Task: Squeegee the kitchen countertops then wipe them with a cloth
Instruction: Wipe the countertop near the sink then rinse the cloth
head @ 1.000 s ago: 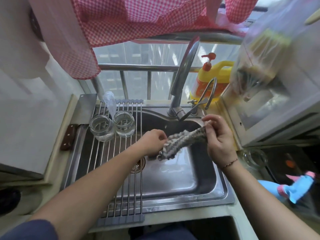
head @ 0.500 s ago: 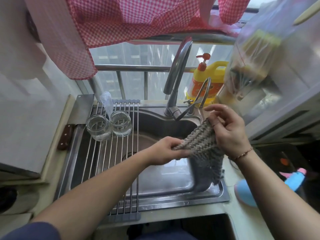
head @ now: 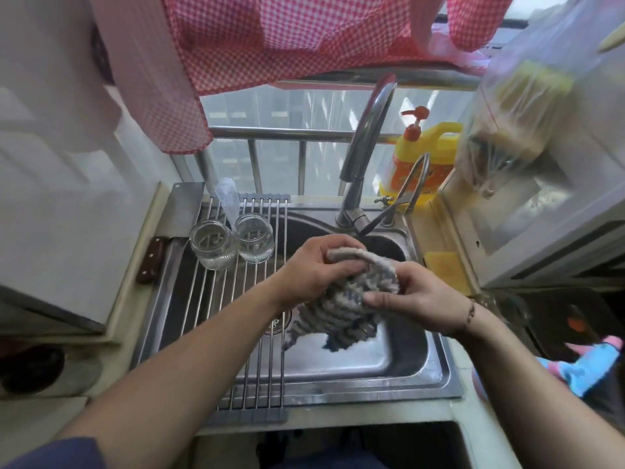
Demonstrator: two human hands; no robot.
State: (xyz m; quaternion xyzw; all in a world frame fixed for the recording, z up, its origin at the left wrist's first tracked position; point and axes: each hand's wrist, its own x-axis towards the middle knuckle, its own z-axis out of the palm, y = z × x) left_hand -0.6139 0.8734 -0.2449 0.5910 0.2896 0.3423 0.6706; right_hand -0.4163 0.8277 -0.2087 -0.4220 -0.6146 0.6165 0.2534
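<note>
Your left hand (head: pixel 313 267) and right hand (head: pixel 411 294) both grip the cloth (head: pixel 341 304) above the sink (head: pixel 436 374). It looks soft and floppy (likely wet, heavy), so hold it bunched.

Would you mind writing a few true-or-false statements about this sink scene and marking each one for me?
1. Both hands hold the cloth above the sink. True: the left hand and right hand both grip it.
2. Three glass jars stand on the rack. False: two jars stand on the rack.
3. Water runs from the faucet. False: no stream shows at the faucet.
4. A yellow bottle with a red pump stands behind the sink. True.
5. A knife lies left of the rack. True.
</note>
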